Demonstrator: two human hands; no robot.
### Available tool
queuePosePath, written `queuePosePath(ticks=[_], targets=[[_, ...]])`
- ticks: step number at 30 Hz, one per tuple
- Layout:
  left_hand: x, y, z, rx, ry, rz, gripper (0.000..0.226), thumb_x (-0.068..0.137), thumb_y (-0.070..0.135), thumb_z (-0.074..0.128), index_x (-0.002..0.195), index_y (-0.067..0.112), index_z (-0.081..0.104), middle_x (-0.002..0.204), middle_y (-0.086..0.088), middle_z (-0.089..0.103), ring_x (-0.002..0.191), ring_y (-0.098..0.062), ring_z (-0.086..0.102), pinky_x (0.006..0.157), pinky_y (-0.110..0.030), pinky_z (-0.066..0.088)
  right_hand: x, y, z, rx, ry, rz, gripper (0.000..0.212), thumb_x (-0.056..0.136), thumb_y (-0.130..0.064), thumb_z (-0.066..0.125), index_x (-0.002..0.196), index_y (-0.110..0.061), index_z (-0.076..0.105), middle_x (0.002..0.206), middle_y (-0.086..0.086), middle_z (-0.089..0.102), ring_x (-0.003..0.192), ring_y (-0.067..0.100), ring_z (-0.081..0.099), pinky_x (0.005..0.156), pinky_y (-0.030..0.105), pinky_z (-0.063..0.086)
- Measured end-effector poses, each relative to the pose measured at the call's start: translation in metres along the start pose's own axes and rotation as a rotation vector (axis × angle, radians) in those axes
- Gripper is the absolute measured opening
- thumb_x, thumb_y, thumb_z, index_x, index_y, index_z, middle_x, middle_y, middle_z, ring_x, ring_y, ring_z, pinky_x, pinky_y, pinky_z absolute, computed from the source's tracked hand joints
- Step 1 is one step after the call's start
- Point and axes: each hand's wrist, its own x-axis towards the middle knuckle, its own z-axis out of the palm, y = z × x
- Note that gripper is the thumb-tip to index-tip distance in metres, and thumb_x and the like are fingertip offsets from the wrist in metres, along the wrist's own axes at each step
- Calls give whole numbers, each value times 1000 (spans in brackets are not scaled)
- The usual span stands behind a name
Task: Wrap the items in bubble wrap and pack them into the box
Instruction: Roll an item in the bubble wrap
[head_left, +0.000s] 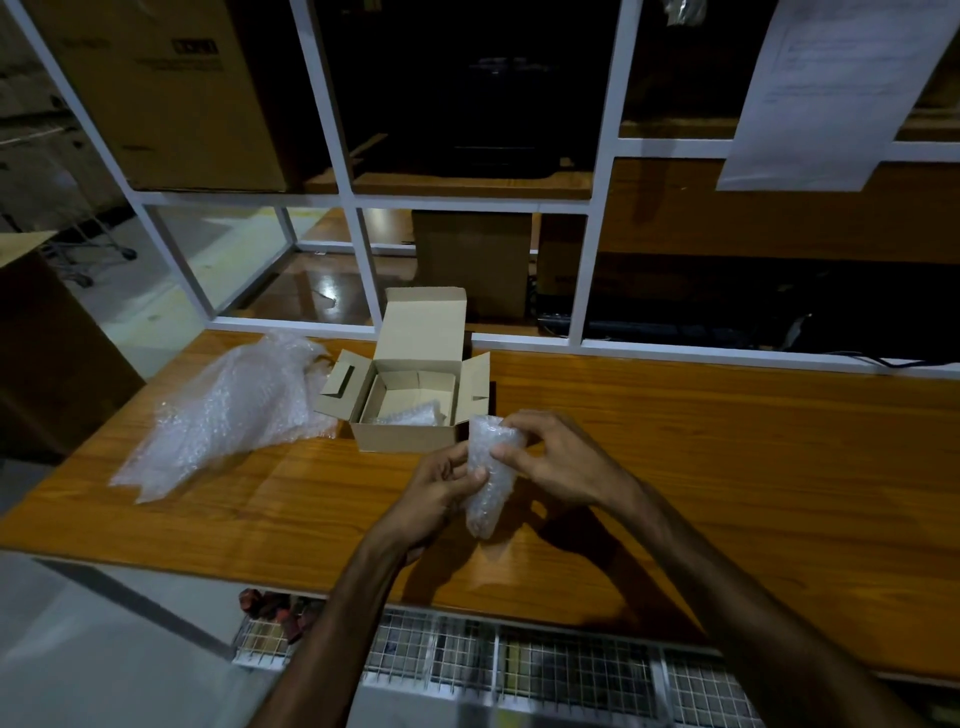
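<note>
- A long, narrow bundle wrapped in clear bubble wrap (488, 475) is held upright above the orange-brown wooden bench (727, 467), just in front of the small open brown cardboard box (410, 410).
- The left hand (441, 493) grips the bundle from its left side; its fingers (475, 474) curl against the middle of the wrap, with the lower end of the bundle hanging below them.
- The right hand (561, 460) pinches the upper part from the right, thumb on the near face and fingers (519, 423) curled over the top end.
- The wrapped item itself cannot be made out through the wrap.
- The box stands with its lid flap raised at the back and side flaps spread; another piece of bubble wrap (410, 415) lies inside it.
- A loose crumpled sheet of clear bubble wrap (223, 410) lies on the bench to the left of the box, touching its left flap.
- White metal shelving (353, 202) stands behind the bench.
</note>
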Motion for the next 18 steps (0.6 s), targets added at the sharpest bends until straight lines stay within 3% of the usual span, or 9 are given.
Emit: queuePosePath(ticks=[4,8,11,15,18], targets=[[2,1,0,2,-6,5,40,105,15,60,145,12,59,137,-28,63,128,-53,58,110,-76,39,8,5,0,41,-77,10,9,103,-39,60,110,-33,61,106,-18,50,95,1,52,79,24,42],[3,6,0,-6,5,6,39,105,14,59,145,14,59,137,-25,64,128,-50,60,110,-75,41,6,7,4,-10,122,-31,35,96,-42,69,127,-27,60,127,-14,44,113,3,47,88,20,45],[4,6,0,22,26,8,38,106,15,58,144,15,60,138,-21,65,129,-44,61,110,-71,44,5,3,9,30,63,-42,48,97,-41,68,141,-30,53,140,-11,52,122,6,50,89,22,46],[3,4,2,84,63,29,34,105,13,57,139,12,62,130,-22,69,121,-43,66,105,-70,49,10,5,13,86,10,48,41,102,-40,61,140,-24,61,128,-10,57,112,7,57,82,21,45],[1,9,3,115,80,43,34,105,11,56,138,9,61,125,-21,71,115,-43,69,99,-59,57,12,4,10,147,-64,73,33,105,-36,57,134,-22,65,122,-8,65,103,0,61,78,18,47]])
